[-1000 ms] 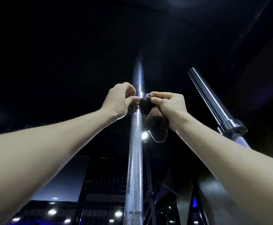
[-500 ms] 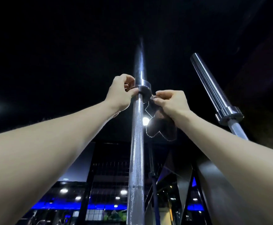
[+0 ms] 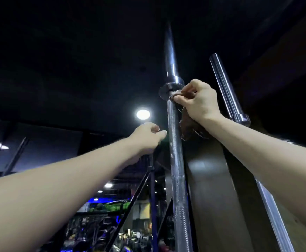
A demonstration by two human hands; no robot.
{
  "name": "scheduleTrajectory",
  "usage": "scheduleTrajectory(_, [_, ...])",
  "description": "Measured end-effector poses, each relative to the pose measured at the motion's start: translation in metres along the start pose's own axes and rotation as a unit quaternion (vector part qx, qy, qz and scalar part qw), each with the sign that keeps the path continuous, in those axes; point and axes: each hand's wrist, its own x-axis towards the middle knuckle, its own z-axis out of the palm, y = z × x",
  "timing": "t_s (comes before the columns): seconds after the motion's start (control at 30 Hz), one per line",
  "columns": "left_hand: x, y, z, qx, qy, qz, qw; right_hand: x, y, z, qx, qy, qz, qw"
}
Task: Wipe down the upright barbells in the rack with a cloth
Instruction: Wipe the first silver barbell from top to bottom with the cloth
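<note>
Gripping hand: the right hand held a dark brown cloth, fingers curled round it, right up against the near barbell.
Cloth: bunched at the top under the fingers and pressed to the right side of the near barbell's shaft, just below its collar; the loose end hung down beside the shaft, beneath the wrist.
Free hand: the left hand was to the left of the near barbell, lower than the collar, fingers loosely curled and holding nothing; its fingertips were very close to the shaft, and I could not tell whether they touched it.
Near barbell: stood upright through the middle of the view, knurled shaft below the collar, smooth bright sleeve above it, tapering up into the dark.
Second barbell: stood to the right of the near barbell, apart from it, leaning slightly away at the top; its lower shaft ran behind the right forearm.
Panel: a dark upright surface stood between the two bars, behind the near barbell.
Ceiling lamp: a round light glowed to the left of the near barbell, just above the left hand.
</note>
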Motion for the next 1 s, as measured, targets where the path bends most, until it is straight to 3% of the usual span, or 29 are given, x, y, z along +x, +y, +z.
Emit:
scheduleTrajectory(0.17, [-0.009,-0.011,0.01,-0.116,-0.132,-0.042,0.984,-0.003,-0.012,0.014,-0.069,0.029,-0.021,0.997])
scheduleTrajectory(0.4, [-0.013,-0.024,0.022,-0.259,-0.215,-0.04,0.941,-0.027,0.002,0.024,-0.103,-0.066,-0.107,0.987])
scheduleTrajectory(0.73, [-0.014,-0.028,0.029,-0.307,-0.171,-0.043,0.935,0.006,-0.004,0.032,-0.274,-0.043,-0.149,0.949])
scheduleTrajectory(0.87, [-0.012,-0.032,0.029,-0.27,-0.145,-0.032,0.951,-0.011,0.006,0.026,-0.225,-0.048,-0.149,0.962])
scheduleTrajectory(1.0, [-0.011,-0.034,0.031,-0.286,-0.144,-0.027,0.947,-0.028,0.011,0.02,-0.243,-0.095,-0.204,0.944])
